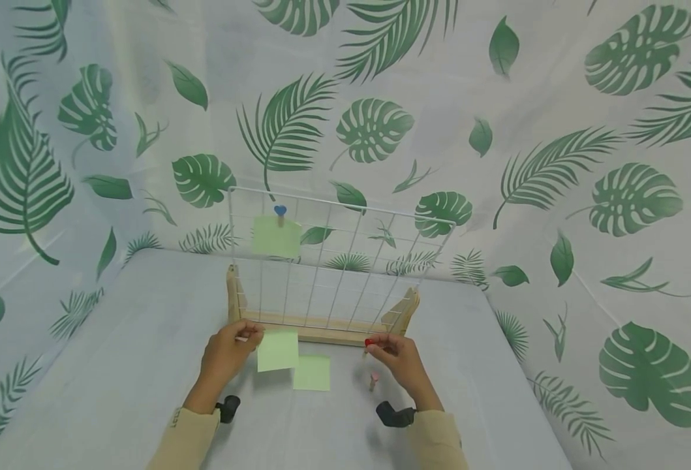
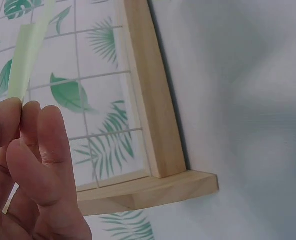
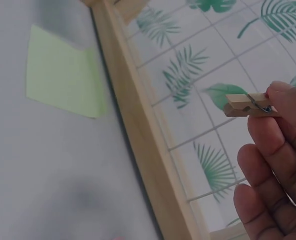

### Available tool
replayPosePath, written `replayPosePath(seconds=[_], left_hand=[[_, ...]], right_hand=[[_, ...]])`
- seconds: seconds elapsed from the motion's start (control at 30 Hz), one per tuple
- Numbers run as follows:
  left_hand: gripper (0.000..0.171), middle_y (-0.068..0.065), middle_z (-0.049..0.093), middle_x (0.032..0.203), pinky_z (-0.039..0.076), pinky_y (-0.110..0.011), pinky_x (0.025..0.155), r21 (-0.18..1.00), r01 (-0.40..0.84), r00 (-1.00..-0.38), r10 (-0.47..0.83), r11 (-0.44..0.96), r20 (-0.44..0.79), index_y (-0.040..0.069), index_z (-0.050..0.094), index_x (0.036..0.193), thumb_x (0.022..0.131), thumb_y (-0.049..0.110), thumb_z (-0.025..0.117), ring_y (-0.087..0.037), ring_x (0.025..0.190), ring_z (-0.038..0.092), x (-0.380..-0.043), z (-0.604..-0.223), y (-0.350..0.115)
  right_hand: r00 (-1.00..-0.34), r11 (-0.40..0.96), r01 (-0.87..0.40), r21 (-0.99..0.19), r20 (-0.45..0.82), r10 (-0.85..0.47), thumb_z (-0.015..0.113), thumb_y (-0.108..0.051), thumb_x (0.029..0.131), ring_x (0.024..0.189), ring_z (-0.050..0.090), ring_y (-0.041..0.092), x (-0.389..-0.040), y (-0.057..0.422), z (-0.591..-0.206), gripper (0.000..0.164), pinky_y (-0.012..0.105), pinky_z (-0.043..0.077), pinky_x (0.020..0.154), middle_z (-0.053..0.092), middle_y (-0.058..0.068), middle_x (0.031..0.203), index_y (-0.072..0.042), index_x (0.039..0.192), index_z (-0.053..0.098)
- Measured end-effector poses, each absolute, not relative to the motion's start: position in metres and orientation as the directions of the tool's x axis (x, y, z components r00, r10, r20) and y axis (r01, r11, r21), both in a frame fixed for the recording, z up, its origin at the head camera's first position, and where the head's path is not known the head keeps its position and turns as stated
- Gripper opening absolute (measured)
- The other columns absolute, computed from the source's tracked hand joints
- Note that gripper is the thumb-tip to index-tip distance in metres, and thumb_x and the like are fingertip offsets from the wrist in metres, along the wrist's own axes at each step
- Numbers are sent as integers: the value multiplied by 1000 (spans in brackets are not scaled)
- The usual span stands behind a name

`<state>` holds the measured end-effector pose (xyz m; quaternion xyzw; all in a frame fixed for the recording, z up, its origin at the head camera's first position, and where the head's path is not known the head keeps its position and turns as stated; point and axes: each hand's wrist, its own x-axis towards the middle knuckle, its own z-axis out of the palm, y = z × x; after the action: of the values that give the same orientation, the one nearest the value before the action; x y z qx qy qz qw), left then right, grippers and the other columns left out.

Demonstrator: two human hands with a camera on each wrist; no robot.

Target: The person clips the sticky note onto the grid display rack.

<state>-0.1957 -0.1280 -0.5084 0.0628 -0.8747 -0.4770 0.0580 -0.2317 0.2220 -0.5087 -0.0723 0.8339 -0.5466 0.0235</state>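
My left hand pinches a light green sticky note by its upper left corner, in front of the wire grid's wooden base. Seen from the left wrist, the note stands nearly edge-on between thumb and fingers. Between its thumb and index finger, my right hand holds a small wooden clothespin with a red top; its jaws are closed and point away from the fingertips. On the table below that hand lies a clothespin with a pink top. A further green sticky note lies flat on the table.
A white wire grid stands upright on a wooden base with wooden side supports. At its upper left, a clothespin with a blue heart clips a green note. A leaf-patterned sheet hangs behind and beside the table.
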Motion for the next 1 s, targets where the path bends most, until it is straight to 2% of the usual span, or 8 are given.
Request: replayPosePath(seconds=[0.2,0.4,0.53,0.7,1.0], left_hand=[[14,-8,79,107,54,-39,69,842,-41,-984,-166,538,58,10,79,112,103,21,74,-26,93,77,-196,-498,-127],[16,-10,80,108,58,-45,75,863,5,-982,-161,506,99,9,79,114,105,20,73,-27,93,78,-197,-491,-125],[16,-10,79,108,62,-39,71,889,47,-982,-140,456,124,8,79,116,105,19,74,-25,91,76,-199,-488,-124],[14,-9,78,107,59,-29,64,905,70,-985,-112,419,128,9,78,115,105,18,74,-20,87,71,-202,-485,-121],[14,-8,79,105,57,-26,65,899,107,-982,-98,424,163,7,78,114,104,17,75,-21,90,69,-206,-475,-121]], right_hand=[[-983,388,-138,-911,78,-167,78,-3,98,89,68,11,-234,220,-502,14,20,56,84,76,9,100,3,111,76],[-979,384,-158,-910,92,-183,78,-5,99,94,70,12,-235,219,-493,15,21,56,90,77,11,104,2,113,76],[-977,367,-167,-915,105,-183,76,-3,100,95,70,11,-237,219,-488,14,21,57,89,77,14,106,3,113,75],[-974,357,-192,-914,134,-183,76,-2,100,93,70,9,-238,218,-482,16,20,57,86,77,17,107,5,114,75],[-965,339,-234,-911,176,-192,76,-5,101,97,72,9,-239,214,-472,18,18,57,89,77,22,112,6,116,75]])
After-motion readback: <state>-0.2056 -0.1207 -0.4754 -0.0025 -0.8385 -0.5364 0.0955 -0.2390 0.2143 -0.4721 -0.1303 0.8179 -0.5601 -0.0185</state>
